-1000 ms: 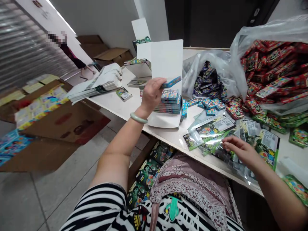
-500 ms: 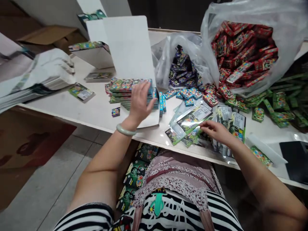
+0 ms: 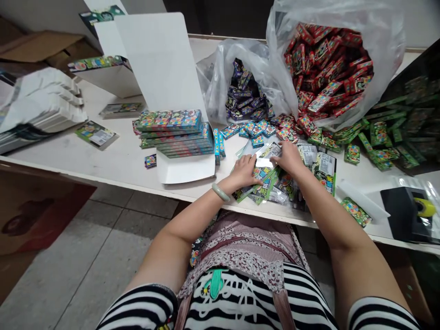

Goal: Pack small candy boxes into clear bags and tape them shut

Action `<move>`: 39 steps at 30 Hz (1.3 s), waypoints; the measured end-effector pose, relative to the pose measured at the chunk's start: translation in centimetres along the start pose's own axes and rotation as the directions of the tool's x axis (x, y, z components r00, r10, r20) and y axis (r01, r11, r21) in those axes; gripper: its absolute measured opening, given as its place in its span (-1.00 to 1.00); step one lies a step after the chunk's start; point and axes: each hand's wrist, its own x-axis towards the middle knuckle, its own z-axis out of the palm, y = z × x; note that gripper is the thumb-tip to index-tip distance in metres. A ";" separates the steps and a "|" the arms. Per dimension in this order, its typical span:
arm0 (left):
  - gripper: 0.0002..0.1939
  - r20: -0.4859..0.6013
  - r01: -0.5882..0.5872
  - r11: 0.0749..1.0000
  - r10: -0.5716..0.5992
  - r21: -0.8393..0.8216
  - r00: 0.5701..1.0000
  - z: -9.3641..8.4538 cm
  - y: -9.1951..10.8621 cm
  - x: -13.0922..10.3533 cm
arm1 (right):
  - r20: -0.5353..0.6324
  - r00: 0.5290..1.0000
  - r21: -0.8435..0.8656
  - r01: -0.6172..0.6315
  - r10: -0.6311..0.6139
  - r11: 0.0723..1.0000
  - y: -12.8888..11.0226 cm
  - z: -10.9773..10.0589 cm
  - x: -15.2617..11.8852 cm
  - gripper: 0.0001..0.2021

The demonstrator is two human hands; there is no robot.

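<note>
Printed packet between left fingers, spread wide, and right fingers, hold unclear.

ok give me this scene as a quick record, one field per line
left hand: on printed packets, thumb spread
right hand: on the same packets
left wrist: pale green bangle
stack: printed boxes, before raised white carton panel
large clear bag: red boxes
smaller clear bag: purple boxes
loose on table: blue boxes
</note>
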 end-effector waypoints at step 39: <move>-0.61 -0.033 -0.035 -0.011 -0.138 -0.999 0.990 0.1 4.1 -6.7 | 0.171 0.984 0.973 -0.177 0.055 0.150 -2.0 -1.7 -13.2 -0.57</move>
